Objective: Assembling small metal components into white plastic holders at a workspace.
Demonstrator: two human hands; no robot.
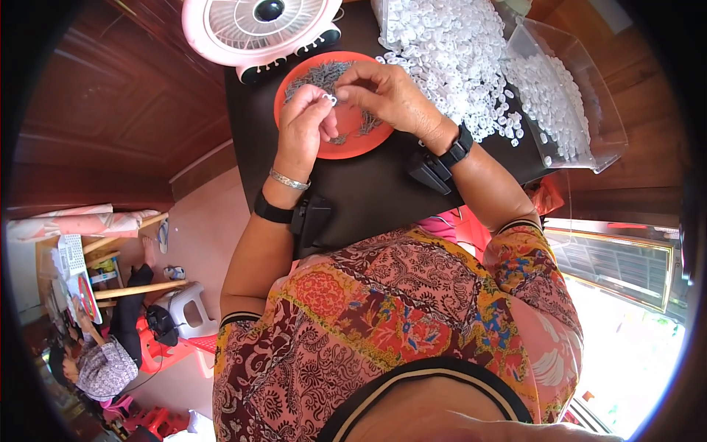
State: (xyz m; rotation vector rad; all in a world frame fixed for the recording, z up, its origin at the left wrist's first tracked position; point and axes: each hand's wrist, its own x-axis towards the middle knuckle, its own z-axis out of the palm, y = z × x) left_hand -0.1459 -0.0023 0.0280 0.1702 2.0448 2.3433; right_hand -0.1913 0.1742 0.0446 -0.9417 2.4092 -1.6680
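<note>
I see both hands, left hand [303, 127] and right hand [389, 94], pinching a small white ring [330, 98] over the orange plate [346, 147] of grey parts near the table's [368, 191] far edge.

In front of me stands a dark, black-topped desk [368, 184], its near edge against my lap. On its far left corner sits a round pink and white plastic fan [259, 29]. Just near of the fan, touching its base, lies a round orange plastic plate [346, 144] carrying a heap of small grey metal pieces [324, 74]. To the far right a loose pile of small white plastic rings [449, 51] spreads over the desk, and beside it a clear plastic box [582, 96] holds more of them at the right edge.
</note>
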